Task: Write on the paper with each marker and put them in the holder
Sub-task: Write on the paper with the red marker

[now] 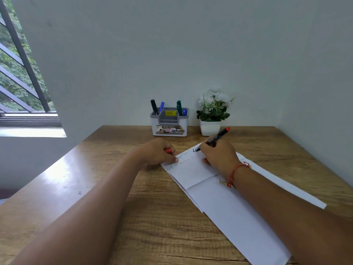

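Note:
White paper (225, 203) lies at an angle on the wooden desk (156, 226), with several scribbled lines near its far end. My right hand (217, 155) grips a black marker with a red end (219, 135), tip down on the paper's far edge. My left hand (158, 153) curls round a red cap (168, 150) while its thumb presses the paper's left corner. The white and grey holder (170, 123) stands at the back of the desk against the wall, with black, blue and green markers upright in it.
A small white pot of white flowers (212, 113) stands right of the holder, just behind the marker's red end. A window with dark bars (19, 73) is at the left. The desk's left edge runs diagonally toward me.

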{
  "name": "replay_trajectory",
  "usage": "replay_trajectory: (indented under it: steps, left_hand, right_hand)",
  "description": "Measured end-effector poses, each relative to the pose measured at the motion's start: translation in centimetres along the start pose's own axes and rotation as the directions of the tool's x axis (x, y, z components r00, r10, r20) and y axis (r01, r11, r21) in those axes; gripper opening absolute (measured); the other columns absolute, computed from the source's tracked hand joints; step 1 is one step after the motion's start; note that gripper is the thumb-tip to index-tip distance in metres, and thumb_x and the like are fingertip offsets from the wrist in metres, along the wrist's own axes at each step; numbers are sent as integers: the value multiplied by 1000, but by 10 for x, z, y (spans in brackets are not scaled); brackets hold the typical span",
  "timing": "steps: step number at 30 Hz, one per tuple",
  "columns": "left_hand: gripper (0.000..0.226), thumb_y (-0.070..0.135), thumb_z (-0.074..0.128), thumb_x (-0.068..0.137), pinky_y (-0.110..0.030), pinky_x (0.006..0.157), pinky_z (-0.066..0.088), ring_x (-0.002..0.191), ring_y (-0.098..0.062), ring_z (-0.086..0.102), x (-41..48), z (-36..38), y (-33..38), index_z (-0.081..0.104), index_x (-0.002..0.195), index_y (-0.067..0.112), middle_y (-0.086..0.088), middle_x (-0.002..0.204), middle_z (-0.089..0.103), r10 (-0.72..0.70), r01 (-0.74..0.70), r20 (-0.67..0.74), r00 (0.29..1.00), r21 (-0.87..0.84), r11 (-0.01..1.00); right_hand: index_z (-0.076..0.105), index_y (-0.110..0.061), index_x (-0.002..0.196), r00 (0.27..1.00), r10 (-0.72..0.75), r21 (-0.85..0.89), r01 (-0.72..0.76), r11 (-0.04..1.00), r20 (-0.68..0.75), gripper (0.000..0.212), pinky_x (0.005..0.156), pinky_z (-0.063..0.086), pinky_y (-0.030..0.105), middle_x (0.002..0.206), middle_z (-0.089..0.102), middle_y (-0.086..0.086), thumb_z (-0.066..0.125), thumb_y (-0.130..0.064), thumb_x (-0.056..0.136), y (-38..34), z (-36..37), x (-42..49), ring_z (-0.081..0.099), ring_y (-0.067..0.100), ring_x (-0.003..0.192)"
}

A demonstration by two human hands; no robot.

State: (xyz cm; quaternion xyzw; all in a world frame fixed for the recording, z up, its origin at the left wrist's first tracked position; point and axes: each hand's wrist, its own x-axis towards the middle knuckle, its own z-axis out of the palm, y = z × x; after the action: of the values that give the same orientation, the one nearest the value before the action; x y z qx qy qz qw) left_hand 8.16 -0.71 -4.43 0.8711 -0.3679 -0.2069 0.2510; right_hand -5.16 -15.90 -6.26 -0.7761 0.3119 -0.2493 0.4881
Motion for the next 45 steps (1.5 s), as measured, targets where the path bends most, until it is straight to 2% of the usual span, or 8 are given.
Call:
replay_trajectory:
  steps: [5,9,14,18,21,26,36,45]
  left_hand:
    - [19,24,72,88,-34,96,51,102,-15,64,-3,-1,2,72,105,13,8,103,71,18,-18,-6,1000,8,1000]
    - [17,27,71,89,-33,92,52,100,-15,63,-8,-1,4,72,101,16,5,102,71,49,-50,-64,997,-16,999]
    - [26,28,56,98,-31,74,42,80,-18,52,-14,1,15,63,101,4,-6,89,57,101,-130,-233,967,-113,985]
    - [16,18,49,102,-29,72,41,78,-16,49,-18,5,22,60,105,7,-8,91,56,164,-195,-310,936,-68,979]
    - [25,19,61,96,-27,88,49,95,-11,59,-19,5,23,63,121,23,4,106,64,217,-274,-381,899,-100,957]
    - [22,17,73,86,-34,99,52,101,-11,66,-18,6,23,68,107,24,5,101,72,221,-329,-400,889,-226,917]
    - [19,13,75,84,-33,96,54,95,-12,69,-20,8,27,68,96,27,5,95,74,269,-384,-408,873,-231,894]
    - [19,12,77,82,-15,79,52,81,2,66,-22,10,31,74,98,20,6,91,74,274,-400,-406,872,-267,877]
  right_hand:
    - [69,-20,89,997,-75,136,74,988,6,9,71,64,36,89,68,1,65,-13,93,1,-3,2,66,14,73]
    - [69,-19,83,989,-141,206,145,968,-33,15,72,63,37,87,69,2,64,-9,93,-3,-10,1,66,15,82]
    - [73,-11,94,998,-63,419,55,906,6,21,72,61,34,83,73,4,55,-20,98,-13,-16,-3,68,12,83]
    - [64,-20,85,984,-177,432,172,885,-30,18,68,59,30,84,75,6,56,-18,101,-13,-21,-3,69,11,74]
    - [67,-17,88,967,-247,477,245,844,-59,13,59,55,19,81,71,7,62,-17,100,-12,-25,-4,64,5,66]
    - [70,-5,88,964,-251,477,262,839,-89,31,58,55,16,71,67,3,64,-34,98,-14,-31,-3,61,0,58]
    - [70,-5,83,959,-277,447,273,852,-57,35,57,54,19,63,65,-3,67,-38,95,-14,-31,-6,61,2,56]
    - [75,-10,84,952,-304,433,262,862,31,24,63,54,23,66,69,-5,70,-31,94,-8,-28,-3,63,2,62]
